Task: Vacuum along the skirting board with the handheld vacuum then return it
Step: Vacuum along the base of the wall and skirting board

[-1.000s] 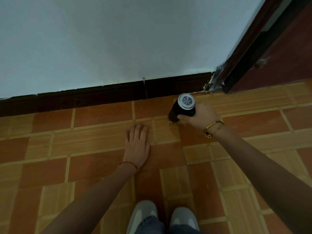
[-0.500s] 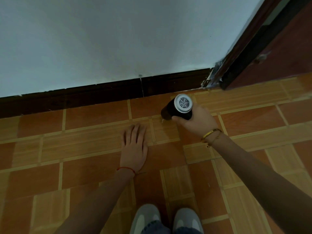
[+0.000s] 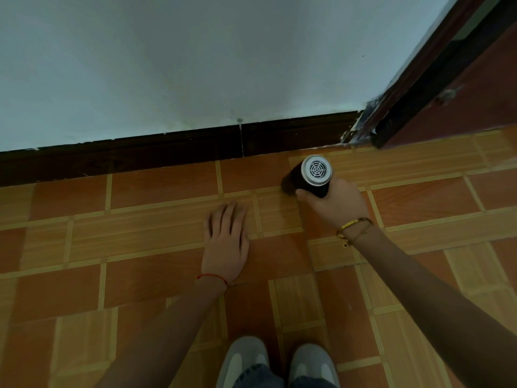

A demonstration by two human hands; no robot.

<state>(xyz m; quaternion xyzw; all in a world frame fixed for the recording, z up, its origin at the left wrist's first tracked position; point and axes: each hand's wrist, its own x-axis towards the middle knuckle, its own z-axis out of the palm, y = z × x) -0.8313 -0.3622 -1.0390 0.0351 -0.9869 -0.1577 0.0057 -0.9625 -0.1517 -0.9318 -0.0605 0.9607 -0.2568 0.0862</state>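
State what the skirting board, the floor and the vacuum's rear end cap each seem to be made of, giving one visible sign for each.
Skirting board: probably dark stained wood, satin finish; faint grain and a vertical joint show.
Floor: likely glazed ceramic tile printed as wood; grout-like lines and a soft sheen.
Rear end cap of the handheld vacuum, held by the right hand: silvery, metal or metallised plastic; bright rim, moulded grille.

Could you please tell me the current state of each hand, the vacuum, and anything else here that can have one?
Handheld vacuum: gripped, tilted, nose down by the floor, short of the skirting board.
Right hand: grips the vacuum's body.
Left hand: flat on the floor tiles, fingers straight.
Door: whether open or closed cannot be told.
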